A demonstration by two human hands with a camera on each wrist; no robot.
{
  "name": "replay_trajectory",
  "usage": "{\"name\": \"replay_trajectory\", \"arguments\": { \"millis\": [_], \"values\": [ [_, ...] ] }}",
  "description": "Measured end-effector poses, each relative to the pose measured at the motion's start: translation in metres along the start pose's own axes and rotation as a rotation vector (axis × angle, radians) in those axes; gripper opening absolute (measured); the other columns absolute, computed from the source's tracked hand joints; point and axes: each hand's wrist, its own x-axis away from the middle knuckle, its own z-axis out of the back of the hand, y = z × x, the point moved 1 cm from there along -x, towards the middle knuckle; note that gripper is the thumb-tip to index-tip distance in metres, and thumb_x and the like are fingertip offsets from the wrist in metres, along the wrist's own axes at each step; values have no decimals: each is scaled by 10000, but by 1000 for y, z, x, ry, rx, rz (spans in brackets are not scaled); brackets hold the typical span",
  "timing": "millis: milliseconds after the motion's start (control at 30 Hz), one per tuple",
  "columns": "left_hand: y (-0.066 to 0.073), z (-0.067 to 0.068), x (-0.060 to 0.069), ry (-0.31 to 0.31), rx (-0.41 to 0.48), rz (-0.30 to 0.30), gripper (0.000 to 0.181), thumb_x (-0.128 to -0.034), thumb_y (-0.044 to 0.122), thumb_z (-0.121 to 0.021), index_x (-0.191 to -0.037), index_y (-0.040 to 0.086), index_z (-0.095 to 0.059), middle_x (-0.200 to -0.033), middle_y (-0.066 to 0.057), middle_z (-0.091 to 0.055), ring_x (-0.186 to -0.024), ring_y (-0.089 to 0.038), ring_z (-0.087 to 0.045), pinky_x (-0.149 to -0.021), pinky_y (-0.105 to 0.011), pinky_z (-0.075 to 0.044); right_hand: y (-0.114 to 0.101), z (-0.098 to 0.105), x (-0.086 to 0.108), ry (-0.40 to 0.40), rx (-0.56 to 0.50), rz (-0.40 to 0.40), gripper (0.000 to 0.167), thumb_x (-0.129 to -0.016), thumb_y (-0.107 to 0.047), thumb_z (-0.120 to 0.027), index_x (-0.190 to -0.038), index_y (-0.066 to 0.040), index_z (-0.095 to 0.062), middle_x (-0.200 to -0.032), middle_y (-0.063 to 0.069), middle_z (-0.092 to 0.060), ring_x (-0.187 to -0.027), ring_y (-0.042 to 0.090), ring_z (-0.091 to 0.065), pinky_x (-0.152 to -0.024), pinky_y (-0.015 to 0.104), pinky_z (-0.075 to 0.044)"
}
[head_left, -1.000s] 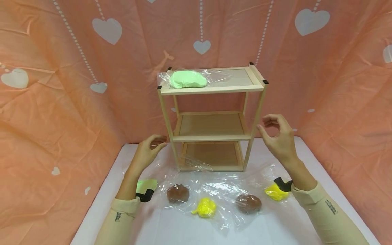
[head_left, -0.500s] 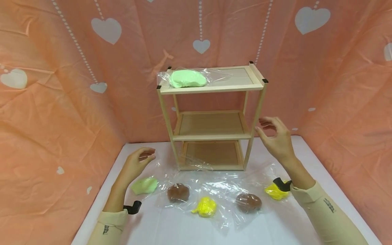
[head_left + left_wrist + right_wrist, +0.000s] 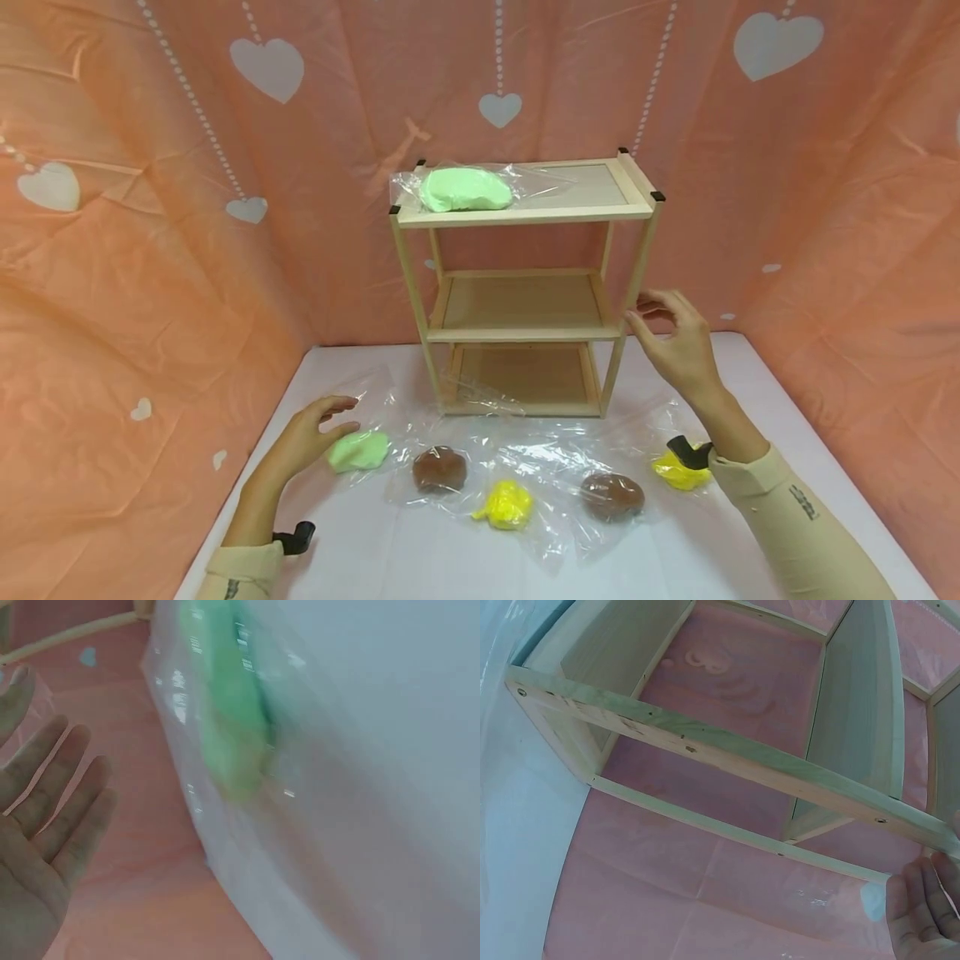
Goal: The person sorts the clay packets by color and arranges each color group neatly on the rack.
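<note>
A person's left hand [image 3: 303, 437] hangs over the left side of a white table [image 3: 420, 550], holding nothing, its fingers loosely curved and slightly parted, thumb apart. Just beyond it, near the table's left edge, lies a green lump [image 3: 358, 452] in clear plastic, apart from the fingers. The right hand [image 3: 682, 342], fingers bent and thumb apart, is at the right front post [image 3: 641, 258] of a wooden shelf [image 3: 525, 335]; whether it touches the post, I cannot tell. The three-tiered shelf stands upright near the table's back edge. A bigger green lump [image 3: 465, 189], also bagged, lies at the left end of its top tier. Before the shelf, from left to right, lie a brown lump [image 3: 439, 469], a yellow lump [image 3: 507, 505], a second brown lump [image 3: 612, 496] and, towards the table's right edge, a second yellow lump [image 3: 681, 472], partly hidden by the wrist strap [image 3: 690, 452].
</note>
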Motion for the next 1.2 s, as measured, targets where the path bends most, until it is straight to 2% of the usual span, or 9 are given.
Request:
{"name": "replay_trajectory", "arguments": {
  "millis": [267, 433, 600, 967, 1033, 1200],
  "values": [
    [-15, -5, 13, -82, -47, 57, 553, -973, 271, -822, -1429, 17, -641, -1459, -243, -623, -1409, -538, -498, -1132, -719, -413, 0, -4, 0, -3, -4, -31, 283, -936, 53, -797, -1211, 75, -733, -1073, 191, -711, -954, -21, -622, -905, 120, -490],
    [-19, -9, 17, -104, -76, 36, 602, -924, 240, -869, -1410, -24, -634, -1439, -282, -615, -1389, -560, -501, -1127, -726, -408, 3, -5, 1, 1, -2, -46, 260, -934, 54, -799, -1188, 75, -746, -1059, 190, -717, -934, -72, -613, -895, 116, -487],
    [-22, -11, 17, -109, -88, 12, 619, -886, 206, -897, -1385, -51, -637, -1404, -303, -618, -1353, -578, -518, -1110, -736, -415, 6, -6, 2, 1, -28, -58, 277, -930, 86, -784, -1203, 99, -735, -1062, 217, -715, -933, -84, -613, -874, 86, -513],
    [-31, -15, 14, -156, -160, -42, 684, -808, 164, -947, -1343, -116, -626, -1299, -297, -652, -1257, -544, -579, -1081, -682, -465, 7, -7, 2, -36, -38, -83, 271, -970, 29, -773, -1223, 104, -711, -1065, 230, -745, -928, -80, -636, -877, 110, -530],
    [-31, -16, 14, -159, -169, -44, 669, -807, 153, -947, -1330, -121, -631, -1280, -289, -654, -1237, -528, -592, -1074, -672, -476, 8, -7, 2, -38, -37, -82, 276, -969, 33, -773, -1226, 106, -709, -1065, 232, -748, -928, -84, -635, -872, 102, -529],
    [-33, -18, 12, -175, -140, 0, 653, -805, 142, -952, -1318, -118, -642, -1258, -271, -643, -1197, -483, -612, -1062, -652, -496, 9, -6, 2, -37, -41, -80, 267, -965, 42, -773, -1214, 112, -708, -1057, 240, -748, -920, -91, -636, -857, 80, -526]
  ]
}}
